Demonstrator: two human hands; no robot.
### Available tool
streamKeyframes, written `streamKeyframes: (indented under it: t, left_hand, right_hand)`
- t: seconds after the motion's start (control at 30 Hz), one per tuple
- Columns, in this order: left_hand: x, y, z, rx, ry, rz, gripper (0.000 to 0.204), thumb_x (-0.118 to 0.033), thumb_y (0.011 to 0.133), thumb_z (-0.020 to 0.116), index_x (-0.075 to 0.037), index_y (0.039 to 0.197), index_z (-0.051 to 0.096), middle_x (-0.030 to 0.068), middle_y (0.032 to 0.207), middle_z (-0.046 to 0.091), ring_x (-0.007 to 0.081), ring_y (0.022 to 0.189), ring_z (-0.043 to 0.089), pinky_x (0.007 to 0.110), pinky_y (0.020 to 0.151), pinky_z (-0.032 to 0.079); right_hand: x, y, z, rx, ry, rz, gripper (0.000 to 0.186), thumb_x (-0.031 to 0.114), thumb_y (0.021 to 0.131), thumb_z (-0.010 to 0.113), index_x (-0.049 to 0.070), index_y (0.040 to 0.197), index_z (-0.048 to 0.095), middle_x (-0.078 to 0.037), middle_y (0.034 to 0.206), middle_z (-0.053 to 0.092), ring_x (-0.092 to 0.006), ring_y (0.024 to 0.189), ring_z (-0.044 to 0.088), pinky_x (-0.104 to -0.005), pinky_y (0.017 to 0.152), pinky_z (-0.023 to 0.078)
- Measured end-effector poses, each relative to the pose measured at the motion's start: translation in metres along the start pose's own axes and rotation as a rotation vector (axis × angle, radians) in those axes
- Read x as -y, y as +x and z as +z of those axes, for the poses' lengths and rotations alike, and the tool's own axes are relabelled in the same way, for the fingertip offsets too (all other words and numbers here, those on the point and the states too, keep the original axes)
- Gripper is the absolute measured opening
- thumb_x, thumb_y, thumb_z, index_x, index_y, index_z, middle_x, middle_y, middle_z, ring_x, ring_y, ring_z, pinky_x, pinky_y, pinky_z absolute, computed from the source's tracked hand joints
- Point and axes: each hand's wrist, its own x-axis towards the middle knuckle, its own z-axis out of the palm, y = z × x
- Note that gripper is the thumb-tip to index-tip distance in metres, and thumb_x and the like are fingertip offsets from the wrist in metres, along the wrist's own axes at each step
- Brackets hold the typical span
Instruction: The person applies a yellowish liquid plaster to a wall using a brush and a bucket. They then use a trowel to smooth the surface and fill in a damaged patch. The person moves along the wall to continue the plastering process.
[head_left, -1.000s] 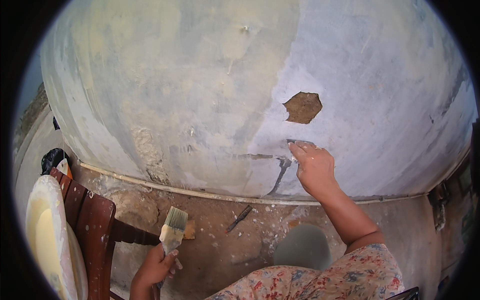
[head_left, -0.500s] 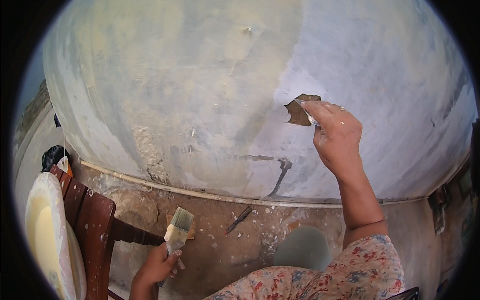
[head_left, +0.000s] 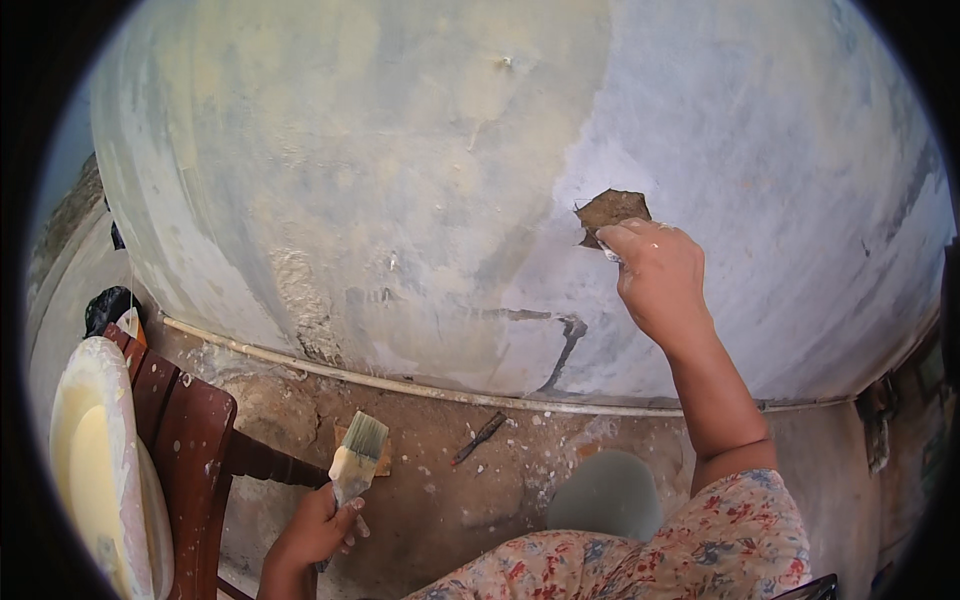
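Note:
My left hand (head_left: 317, 525), low in the view, is closed around the handle of a wide paintbrush (head_left: 357, 452). Its bristles point up and are coated with cream paint. My right hand (head_left: 662, 275) is raised to the wall (head_left: 420, 170), fingers pinched at the lower edge of a jagged brown patch (head_left: 612, 208) where the surface coat is gone. A small pale, thin piece (head_left: 609, 254) shows under these fingers; whether it is a scraper blade or a flake of paint I cannot tell. White specks dot the fingers.
To the left, a pale basin (head_left: 92, 440) with cream paint rests by a brown wooden chair (head_left: 190, 420). On the stained floor lies a dark-handled tool (head_left: 479, 438). A thin pipe (head_left: 400, 388) runs along the wall's foot. A grey-green rounded object (head_left: 605, 495) is near my body.
My right hand has shifted a little left and down along the brown patch, and the pointed sliver at its fingertips is now hidden. My left hand holds the paintbrush in nearly the same place.

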Motion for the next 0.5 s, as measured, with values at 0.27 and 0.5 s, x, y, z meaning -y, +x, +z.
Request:
streamKeyframes:
  t: [0.27,0.5]
  left_hand:
    - [-0.008,0.0,0.004,0.005,0.014,-0.017,0.026,-0.018,0.101,0.052,-0.001,0.121,0.053,0.0071,0.075,0.067,0.0118,0.056,0.06,0.027,0.05,0.051]
    - [-0.008,-0.002,0.005,-0.007,0.012,0.002,0.027,-0.019,0.101,0.053,-0.001,0.121,0.053,0.0069,0.075,0.066,0.0118,0.059,0.061,0.028,0.05,0.052]
  right_hand:
    - [0.001,0.01,0.001,-0.073,-0.04,0.022,0.029,-0.005,0.072,0.06,0.011,0.094,0.071,-0.006,0.086,0.069,-0.0273,0.077,0.065,-0.0381,0.066,0.05]
    - [0.01,0.011,0.008,-0.116,-0.07,-0.014,0.028,-0.004,0.073,0.059,0.01,0.094,0.071,-0.006,0.086,0.069,-0.0273,0.076,0.064,-0.0375,0.066,0.05]
